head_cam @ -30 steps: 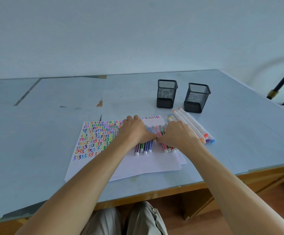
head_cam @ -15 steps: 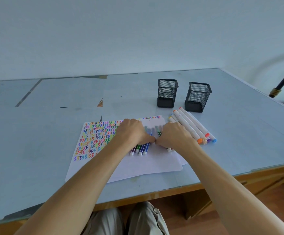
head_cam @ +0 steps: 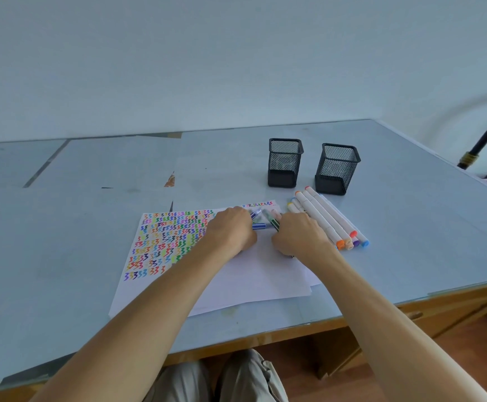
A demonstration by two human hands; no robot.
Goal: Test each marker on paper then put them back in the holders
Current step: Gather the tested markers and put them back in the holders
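— Markers, thin, striped: how do they lie?

— Bunched between the 2 hands on the paper. Long axes mostly run away from the person toward the holders, though 1 blue one lies crosswise, left to right. Count of this bunch: cannot tell, the hands cover most of it and the tips are blurred.

— Grip?

— Left hand has its fingers curled down over the near-left side of the bunch; right hand is curled likewise over the near-right side. Both are closed around the thin markers, which stick out past the knuckles on the far side.

— Other markers?

— White-barrelled markers, about 6, side by side on the table just right of the right hand. Long axes run diagonally, far-left to near-right; the near ends carry coloured caps, orange, red, purple and blue among them. The far ends lie near the right-hand holder.

— Holders?

— 2, black mesh, upright: left holder, right holder, standing apart, beyond the paper.

— Paper?

— Several white sheets stacked; the top sheet's left part is filled with rows of multicoloured squiggles.
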